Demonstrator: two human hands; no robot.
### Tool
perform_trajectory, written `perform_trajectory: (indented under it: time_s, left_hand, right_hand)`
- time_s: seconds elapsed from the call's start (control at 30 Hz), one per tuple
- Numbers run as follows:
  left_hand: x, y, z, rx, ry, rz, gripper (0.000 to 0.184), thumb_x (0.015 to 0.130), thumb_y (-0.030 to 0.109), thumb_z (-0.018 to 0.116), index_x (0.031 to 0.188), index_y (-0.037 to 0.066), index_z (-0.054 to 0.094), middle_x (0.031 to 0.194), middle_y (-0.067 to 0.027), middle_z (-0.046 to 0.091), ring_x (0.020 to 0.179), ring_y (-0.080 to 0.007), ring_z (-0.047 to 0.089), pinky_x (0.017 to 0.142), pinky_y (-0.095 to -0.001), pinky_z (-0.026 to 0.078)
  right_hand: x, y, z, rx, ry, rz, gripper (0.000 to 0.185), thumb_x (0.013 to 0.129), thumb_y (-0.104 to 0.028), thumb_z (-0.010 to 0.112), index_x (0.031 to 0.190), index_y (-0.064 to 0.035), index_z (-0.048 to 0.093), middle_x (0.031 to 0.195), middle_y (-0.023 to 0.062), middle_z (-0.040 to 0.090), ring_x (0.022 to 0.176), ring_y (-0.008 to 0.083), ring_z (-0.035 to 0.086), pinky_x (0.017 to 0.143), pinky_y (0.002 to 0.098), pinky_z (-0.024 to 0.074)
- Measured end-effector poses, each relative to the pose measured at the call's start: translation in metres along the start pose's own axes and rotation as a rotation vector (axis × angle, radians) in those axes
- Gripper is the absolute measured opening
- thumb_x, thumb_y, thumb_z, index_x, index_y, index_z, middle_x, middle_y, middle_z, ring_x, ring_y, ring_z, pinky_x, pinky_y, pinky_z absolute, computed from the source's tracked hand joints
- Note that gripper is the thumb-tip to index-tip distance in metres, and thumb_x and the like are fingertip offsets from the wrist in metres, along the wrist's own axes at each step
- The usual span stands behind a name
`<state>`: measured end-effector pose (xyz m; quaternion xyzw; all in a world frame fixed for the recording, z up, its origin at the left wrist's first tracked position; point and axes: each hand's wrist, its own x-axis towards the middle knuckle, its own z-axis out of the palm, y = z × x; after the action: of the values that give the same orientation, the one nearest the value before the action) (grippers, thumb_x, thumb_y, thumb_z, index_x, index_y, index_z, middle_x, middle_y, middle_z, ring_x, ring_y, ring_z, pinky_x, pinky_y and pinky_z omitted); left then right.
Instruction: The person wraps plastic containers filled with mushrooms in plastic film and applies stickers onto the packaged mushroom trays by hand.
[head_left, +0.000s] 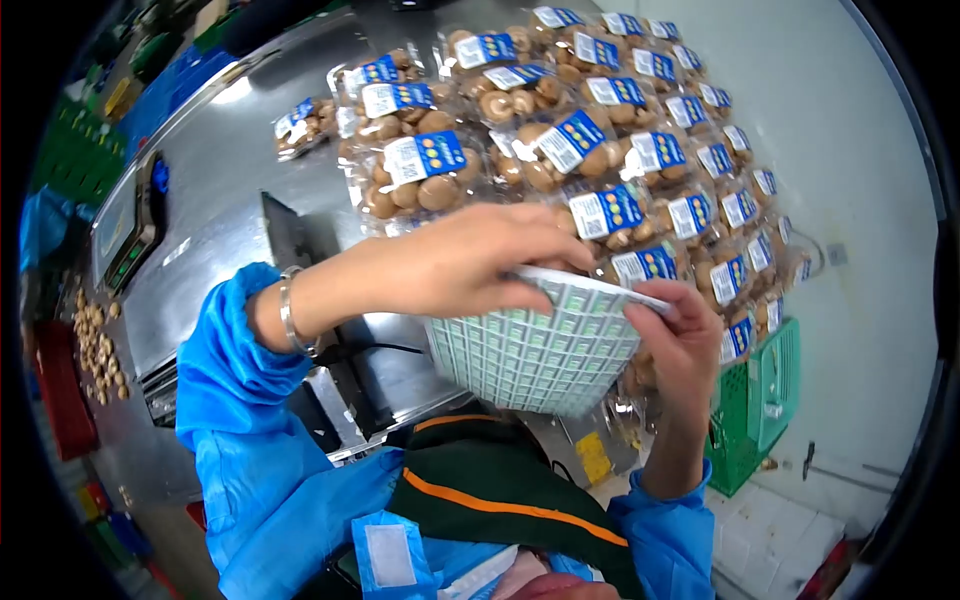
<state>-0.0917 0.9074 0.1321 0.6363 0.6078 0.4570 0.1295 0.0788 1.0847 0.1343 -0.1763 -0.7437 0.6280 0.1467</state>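
A sheet with a pale green and grey grid of small rectangles (540,350), like a sheet of labels, is held up in front of my body, tilted. My left hand (470,255), with a metal bracelet at the wrist, is at its top edge, thumb in front and fingers bent over behind. My right hand (680,335) pinches its upper right corner between thumb and fingers. Whether a single label is between my left fingertips is hidden. Just beyond my hands lie clear packs of brown mushrooms (425,170) with blue-and-white labels.
Rows of mushroom packs (655,150) cover the table's right side up to the pale wall (840,150). One pack (303,128) lies apart. A scale (135,235) stands left on the steel table (220,140), near loose mushrooms (97,345). A green crate (735,425) stands at right.
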Motion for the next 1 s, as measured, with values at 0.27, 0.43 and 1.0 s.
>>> perform_trajectory:
  time_s: [0.27, 0.43, 1.0]
  left_hand:
    - [-0.005, 0.004, -0.012, -0.105, -0.126, -0.259, 0.027, 0.079, 0.022, 0.063, 0.098, 0.003, 0.061, 0.081, -0.0119, 0.065, 0.072, -0.0236, 0.063, 0.063, -0.0305, 0.049]
    - [-0.006, 0.007, -0.014, -0.132, -0.236, -0.163, 0.022, 0.078, 0.016, 0.062, 0.096, 0.002, 0.06, 0.081, -0.0146, 0.062, 0.076, -0.0303, 0.06, 0.067, -0.0356, 0.047]
    - [-0.032, 0.009, -0.024, -0.135, -0.256, -0.275, 0.02, 0.081, 0.021, 0.059, 0.086, 0.002, 0.064, 0.072, -0.0114, 0.062, 0.066, -0.0231, 0.059, 0.06, -0.0333, 0.046]
  right_hand:
    - [-0.009, 0.014, -0.007, -0.61, -0.013, -0.035, 0.011, 0.074, -0.006, 0.064, 0.084, -0.0012, 0.061, 0.072, 0.0077, 0.06, 0.064, 0.0188, 0.057, 0.056, 0.0314, 0.0423]
    - [0.02, -0.027, 0.003, -0.519, -0.326, -0.339, 0.036, 0.075, -0.005, 0.063, 0.11, -0.0017, 0.055, 0.1, 0.0124, 0.058, 0.092, 0.0224, 0.056, 0.077, 0.0298, 0.0444]
    - [0.004, -0.035, 0.055, -0.735, -0.436, -0.601, 0.014, 0.072, 0.001, 0.062, 0.085, -0.0029, 0.063, 0.078, 0.0094, 0.058, 0.07, 0.0243, 0.055, 0.06, 0.0307, 0.044]
